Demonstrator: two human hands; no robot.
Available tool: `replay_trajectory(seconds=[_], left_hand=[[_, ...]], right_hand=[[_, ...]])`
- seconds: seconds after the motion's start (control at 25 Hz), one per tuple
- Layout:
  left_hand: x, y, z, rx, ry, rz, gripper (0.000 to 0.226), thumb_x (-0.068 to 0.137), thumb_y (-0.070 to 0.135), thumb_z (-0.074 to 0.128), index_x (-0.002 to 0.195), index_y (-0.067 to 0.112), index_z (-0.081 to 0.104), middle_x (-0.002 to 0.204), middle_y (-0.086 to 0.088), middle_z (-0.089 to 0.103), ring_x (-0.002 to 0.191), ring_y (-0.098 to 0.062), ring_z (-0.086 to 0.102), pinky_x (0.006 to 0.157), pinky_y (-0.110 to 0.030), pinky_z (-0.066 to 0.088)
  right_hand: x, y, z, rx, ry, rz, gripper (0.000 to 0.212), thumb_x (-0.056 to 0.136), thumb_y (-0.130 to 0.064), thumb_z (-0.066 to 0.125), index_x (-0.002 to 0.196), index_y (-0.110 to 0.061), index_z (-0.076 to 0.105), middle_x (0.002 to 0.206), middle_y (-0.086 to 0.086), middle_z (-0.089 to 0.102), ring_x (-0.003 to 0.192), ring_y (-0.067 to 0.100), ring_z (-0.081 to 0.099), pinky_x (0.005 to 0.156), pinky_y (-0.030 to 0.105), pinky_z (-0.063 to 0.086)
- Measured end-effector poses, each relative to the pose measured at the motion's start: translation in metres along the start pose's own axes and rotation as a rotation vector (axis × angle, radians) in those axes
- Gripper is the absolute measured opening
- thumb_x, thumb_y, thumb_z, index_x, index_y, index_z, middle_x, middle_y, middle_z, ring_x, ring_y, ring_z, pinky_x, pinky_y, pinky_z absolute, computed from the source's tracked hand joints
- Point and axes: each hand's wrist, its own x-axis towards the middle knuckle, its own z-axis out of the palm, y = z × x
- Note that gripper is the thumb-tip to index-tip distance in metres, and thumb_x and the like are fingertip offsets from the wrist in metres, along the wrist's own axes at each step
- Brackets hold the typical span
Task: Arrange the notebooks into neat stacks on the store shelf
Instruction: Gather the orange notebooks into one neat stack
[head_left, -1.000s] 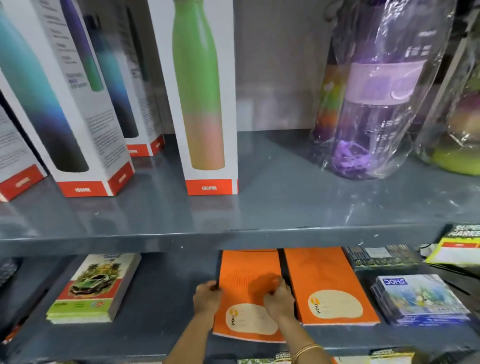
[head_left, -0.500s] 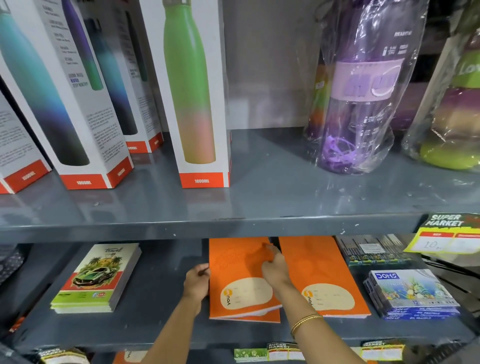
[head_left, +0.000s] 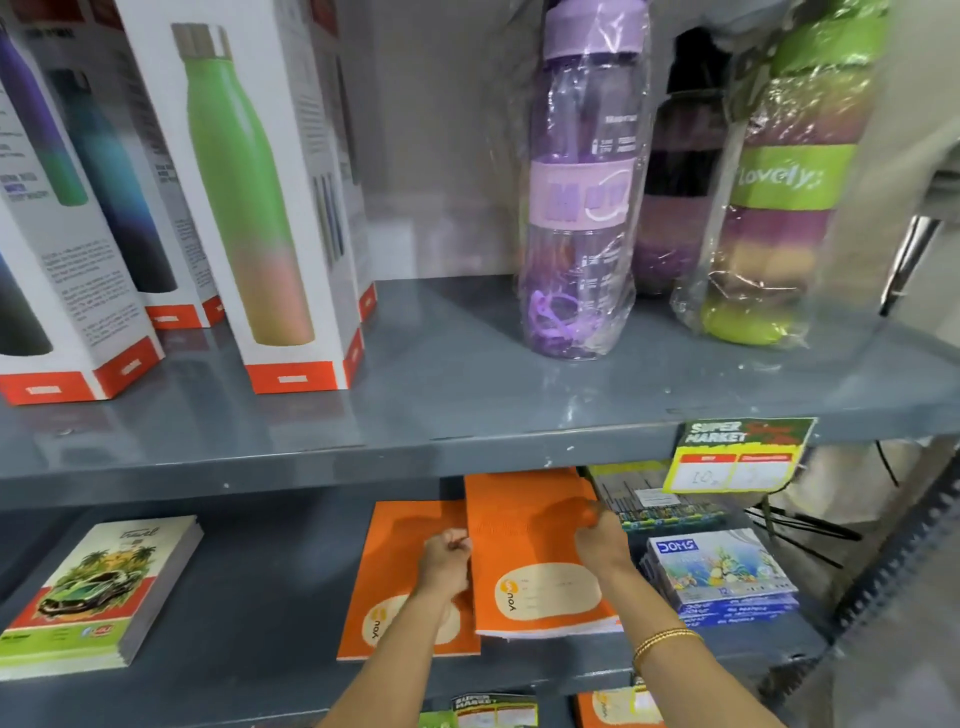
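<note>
On the lower shelf (head_left: 249, 623) an orange notebook (head_left: 395, 571) lies flat, partly under my left forearm. Just right of it sits a thicker stack of orange notebooks (head_left: 530, 561), its left edge overlapping the flat one. My left hand (head_left: 447, 556) is closed on the stack's left edge. My right hand (head_left: 597, 540), with a gold bangle at the wrist, grips its right edge. Whether the stack rests on the shelf or is lifted, I cannot tell. A stack of green car-cover notebooks (head_left: 93, 597) lies at the far left.
A DOMS box (head_left: 722, 571) and dark packets (head_left: 654, 504) sit right of the orange stack. A yellow price tag (head_left: 737, 457) hangs from the upper shelf's edge (head_left: 363, 457). Boxed bottles (head_left: 249, 208) and wrapped bottles (head_left: 582, 208) stand above. Bare shelf lies between the green and orange notebooks.
Both hands left the left orange pile and carried orange notebooks rightward onto the right pile. One notebook stays at the left. The camera has tilted up and moved closer.
</note>
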Motion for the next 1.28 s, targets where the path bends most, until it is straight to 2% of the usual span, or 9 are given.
replay_trajectory(seconds=[0.12,0.24,0.36,0.52,0.76,0.88,0.96,1.08,1.28], left_hand=[[0.000,0.000,0.021,0.076,-0.008,-0.008,0.029,0.096,0.009,0.047,0.125,0.011,0.055,0.107,-0.007,0.062,0.093,-0.020,0.060,0.078,-0.034,0.053],[-0.002,-0.001,0.032,0.198,0.008,0.020,0.031,0.094,0.009,0.052,0.125,0.008,0.055,0.088,0.003,0.060,0.071,-0.009,0.055,0.061,-0.026,0.053],[-0.001,-0.001,0.036,0.334,0.064,0.090,0.027,0.093,0.007,0.053,0.119,0.004,0.059,0.111,-0.012,0.066,0.087,-0.017,0.061,0.079,-0.032,0.057],[0.003,-0.001,0.037,0.462,0.055,0.168,0.025,0.093,0.006,0.053,0.116,0.000,0.062,0.107,-0.010,0.067,0.088,-0.013,0.056,0.064,-0.011,0.045],[0.009,-0.007,0.045,0.487,-0.018,0.140,0.023,0.094,0.010,0.053,0.115,0.009,0.062,0.100,-0.008,0.067,0.063,-0.008,0.055,0.058,-0.021,0.051],[0.009,0.000,0.035,0.570,-0.107,0.142,0.028,0.096,0.020,0.050,0.123,0.014,0.057,0.116,-0.010,0.062,0.072,-0.005,0.055,0.067,-0.018,0.052],[0.009,-0.001,0.025,0.583,-0.162,0.119,0.048,0.098,0.026,0.047,0.142,0.008,0.038,0.140,-0.012,0.049,0.100,-0.010,0.057,0.080,-0.016,0.048],[0.013,-0.013,-0.012,0.601,0.002,0.108,0.046,0.098,0.025,0.046,0.141,0.010,0.040,0.146,-0.011,0.043,0.131,-0.025,0.046,0.107,-0.035,0.042],[0.023,-0.036,-0.080,0.554,0.279,0.035,0.033,0.094,0.008,0.038,0.117,0.000,0.061,0.120,-0.020,0.063,0.107,-0.036,0.060,0.090,-0.041,0.052]], right_hand=[[0.008,0.015,-0.012,-0.004,0.013,0.026,0.032,0.090,0.003,0.036,0.114,0.005,0.057,0.118,0.025,0.061,0.112,0.040,0.055,0.090,0.038,0.044],[0.014,0.030,-0.014,-0.009,-0.009,0.022,0.030,0.093,0.000,0.035,0.115,0.005,0.055,0.118,0.025,0.061,0.112,0.039,0.054,0.090,0.036,0.042],[0.027,0.043,-0.006,-0.012,-0.036,-0.001,0.029,0.094,-0.004,0.034,0.112,0.003,0.056,0.115,0.023,0.062,0.109,0.039,0.057,0.094,0.040,0.044],[0.040,0.053,0.003,-0.087,-0.037,0.006,0.028,0.091,-0.004,0.037,0.109,0.001,0.058,0.112,0.023,0.064,0.105,0.038,0.059,0.092,0.042,0.048],[0.051,0.060,0.007,-0.253,-0.056,-0.022,0.030,0.083,-0.004,0.042,0.111,-0.004,0.054,0.112,0.021,0.061,0.102,0.039,0.057,0.090,0.046,0.049],[0.044,0.056,0.006,-0.316,-0.083,0.025,0.043,0.084,-0.009,0.045,0.127,-0.005,0.047,0.129,0.021,0.052,0.115,0.039,0.051,0.100,0.050,0.043],[0.033,0.048,0.003,-0.401,0.026,-0.037,0.059,0.083,-0.011,0.052,0.139,-0.004,0.035,0.139,0.020,0.043,0.126,0.038,0.042,0.106,0.048,0.037],[0.003,0.021,0.024,-0.340,0.069,-0.285,0.066,0.080,-0.003,0.058,0.141,-0.006,0.034,0.142,0.012,0.042,0.130,0.030,0.041,0.109,0.037,0.036],[-0.039,-0.013,0.109,-0.183,-0.299,-0.423,0.063,0.087,-0.005,0.055,0.144,-0.022,0.032,0.148,0.000,0.038,0.136,0.019,0.037,0.113,0.031,0.034]])
